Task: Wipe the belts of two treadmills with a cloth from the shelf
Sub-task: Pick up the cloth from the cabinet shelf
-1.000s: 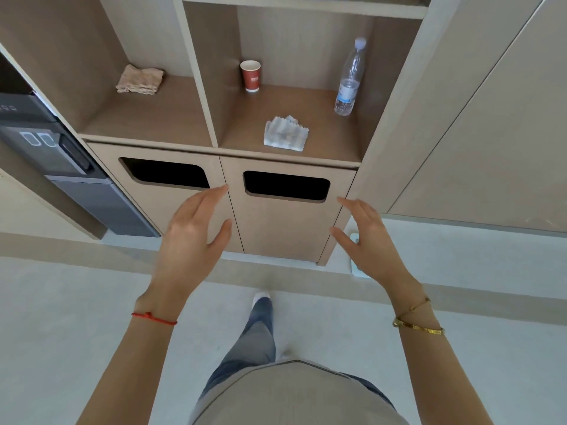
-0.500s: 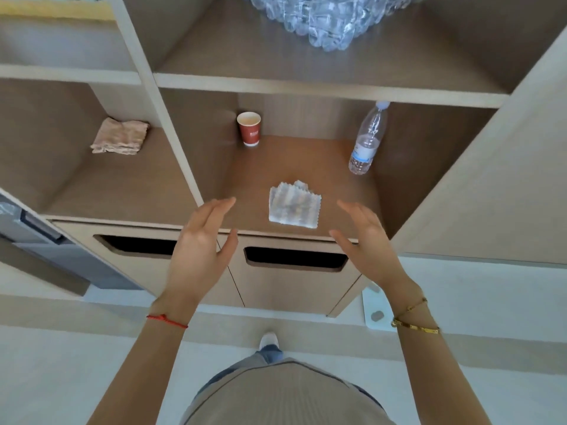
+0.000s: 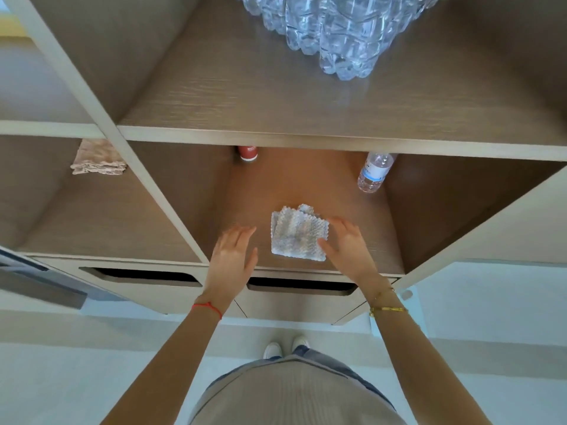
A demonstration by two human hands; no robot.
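Cloth (image 3: 298, 233), white and folded, lies on the middle shelf (image 3: 352, 191) near its front edge. Right hand (image 3: 348, 245) sits at the cloth's right edge, fingers spread, thumb over the cloth's lower right corner; cannot tell if it touches. Left hand (image 3: 231, 256) hovers just left of the cloth, fingers straight and loose, holding nothing. Red cup (image 3: 248, 152) and water bottle (image 3: 372, 172) stand at the back. Beige cloth (image 3: 97, 158) lies in the left compartment. Bottle pack (image 3: 334, 29) sits on the shelf above.
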